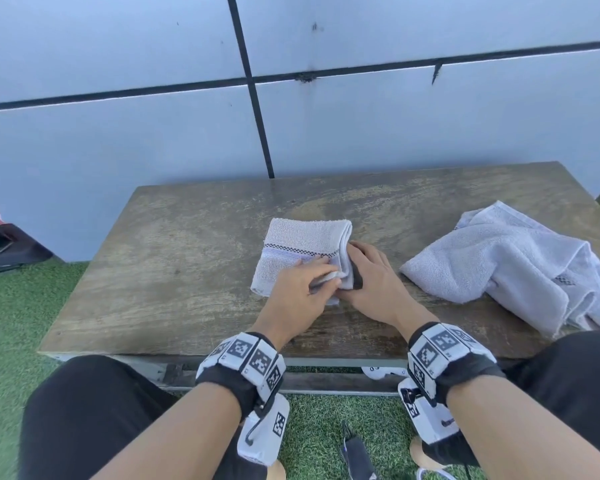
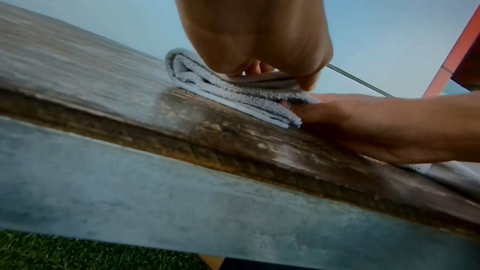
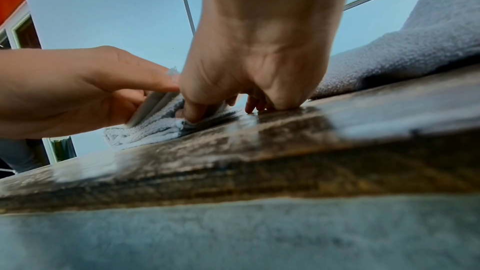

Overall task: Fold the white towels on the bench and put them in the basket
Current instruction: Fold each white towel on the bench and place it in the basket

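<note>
A folded white towel (image 1: 302,251) with a checked stripe lies mid-bench. My left hand (image 1: 328,271) rests on its near right corner, fingers on top, thumb under an upper layer, pinching it. My right hand (image 1: 355,265) is against the towel's right edge, its thumb tucked into the fold and its other fingers curled down onto the wood. The left wrist view shows the towel (image 2: 233,93) stacked in layers under my left hand (image 2: 272,77). From the right wrist, my right hand (image 3: 221,108) digs into the towel (image 3: 145,132). No basket is in view.
A second white towel (image 1: 520,258) lies crumpled and unfolded at the right end of the worn wooden bench (image 1: 174,265). A grey panelled wall stands just behind. A dark bag (image 1: 4,247) sits on the artificial grass at far left. My knees flank the bench's front edge.
</note>
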A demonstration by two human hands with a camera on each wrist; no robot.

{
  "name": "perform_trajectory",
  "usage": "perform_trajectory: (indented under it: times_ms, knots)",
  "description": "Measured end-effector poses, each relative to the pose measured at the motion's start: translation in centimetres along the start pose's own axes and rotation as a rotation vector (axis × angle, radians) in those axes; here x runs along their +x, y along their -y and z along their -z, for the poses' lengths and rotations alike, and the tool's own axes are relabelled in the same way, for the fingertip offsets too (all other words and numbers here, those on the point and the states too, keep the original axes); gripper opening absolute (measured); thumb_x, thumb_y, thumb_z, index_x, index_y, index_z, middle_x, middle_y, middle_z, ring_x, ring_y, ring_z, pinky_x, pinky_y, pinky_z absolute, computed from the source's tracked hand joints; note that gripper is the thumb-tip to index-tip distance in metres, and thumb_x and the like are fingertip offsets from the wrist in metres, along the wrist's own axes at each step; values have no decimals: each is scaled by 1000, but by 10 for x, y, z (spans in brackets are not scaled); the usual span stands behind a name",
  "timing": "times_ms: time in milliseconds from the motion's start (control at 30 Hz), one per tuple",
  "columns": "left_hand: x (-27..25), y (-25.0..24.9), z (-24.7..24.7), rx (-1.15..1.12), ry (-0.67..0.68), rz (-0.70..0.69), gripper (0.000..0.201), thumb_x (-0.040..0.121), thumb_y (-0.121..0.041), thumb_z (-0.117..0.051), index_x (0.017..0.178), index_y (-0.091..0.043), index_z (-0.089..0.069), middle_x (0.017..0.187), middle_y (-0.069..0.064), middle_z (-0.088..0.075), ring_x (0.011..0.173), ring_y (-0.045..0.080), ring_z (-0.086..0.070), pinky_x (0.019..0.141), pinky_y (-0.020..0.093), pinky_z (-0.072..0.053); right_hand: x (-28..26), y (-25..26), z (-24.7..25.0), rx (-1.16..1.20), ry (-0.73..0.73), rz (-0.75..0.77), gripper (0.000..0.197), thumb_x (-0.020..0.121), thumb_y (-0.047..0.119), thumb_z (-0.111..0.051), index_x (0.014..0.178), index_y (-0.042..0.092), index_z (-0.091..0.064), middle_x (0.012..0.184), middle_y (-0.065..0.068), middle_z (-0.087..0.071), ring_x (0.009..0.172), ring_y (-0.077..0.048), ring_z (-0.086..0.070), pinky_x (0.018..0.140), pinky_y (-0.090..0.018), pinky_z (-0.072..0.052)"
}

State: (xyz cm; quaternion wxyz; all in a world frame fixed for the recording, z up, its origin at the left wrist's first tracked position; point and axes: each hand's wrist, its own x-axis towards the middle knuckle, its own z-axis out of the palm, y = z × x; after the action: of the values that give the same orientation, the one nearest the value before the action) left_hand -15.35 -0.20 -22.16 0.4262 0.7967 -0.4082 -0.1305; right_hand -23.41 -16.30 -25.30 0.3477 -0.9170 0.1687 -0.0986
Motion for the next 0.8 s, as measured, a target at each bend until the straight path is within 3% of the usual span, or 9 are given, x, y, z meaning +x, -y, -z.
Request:
perform_trajectory:
  times_ms: [67,167,367,500,600,633,667,733,800]
  knots:
    - [1,0,0,27,19,29,48,92,-33,-72,137,-20,-61,147,-3,-54,143,3,-36,122,35,-28,1,-1,0,-29,46,-20,84,79,34,-70,154,26,-32,158,-1,-26,146,-25,-20,118,-42,-27]
    - [5,1,1,145,90,77,73,90,-45,-70,152,-17,-43,162,-5,-31,152,5,-15,123,28,-15,1,0,0,-80,93,-37,84,80,30,-66,155,28,-28,161,-1,-19,148,-25,-13,117,-42,-27]
    - [6,4,1,274,218,4,65,99,-29,-59,156,-12,-32,167,8,-11,155,16,0,121,21,1,1,1,1,-56,94,-30,77,81,29,-63,152,26,-33,158,-2,-24,146,-27,-16,118,-43,-25]
    - [8,4,2,240,202,6,57,99,-14,-57,153,-13,-38,166,8,-16,155,16,-7,120,20,-2,3,1,3,-33,96,-31,64,89,17,-57,149,23,-38,158,-4,-25,146,-28,-17,118,-40,-21]
    - [7,3,1,98,31,-21,42,101,-10,-52,143,-12,-55,152,8,-48,139,8,-43,119,31,-31,3,3,3,-63,101,-38,65,91,21,-58,151,25,-35,158,-2,-24,146,-27,-15,119,-38,-20]
    - [7,4,1,69,-38,-42,38,101,-8,-52,138,-11,-59,144,8,-56,127,4,-51,112,32,-40,4,4,2,-73,110,-43,67,90,22,-59,152,26,-33,158,-2,-23,146,-27,-14,119,-38,-20]
    - [7,5,1,72,-72,-63,37,100,-9,-52,137,-11,-59,144,8,-56,129,6,-50,112,32,-40,4,5,3,-76,116,-47,68,90,22,-60,152,26,-33,158,-2,-23,146,-27,-14,120,-39,-20]
    - [6,10,-1,183,27,-81,45,100,-17,-53,145,-15,-52,158,4,-40,149,11,-28,123,32,-21,5,5,2,-44,109,-58,67,89,18,-58,151,24,-35,157,-3,-26,145,-28,-17,118,-38,-21]
    - [2,15,-4,372,213,-90,59,100,-31,-54,155,-20,-36,166,0,-20,154,9,-6,126,32,1,5,3,6,35,77,-81,63,87,7,-53,148,18,-37,153,-5,-33,141,-28,-26,114,-34,-23]
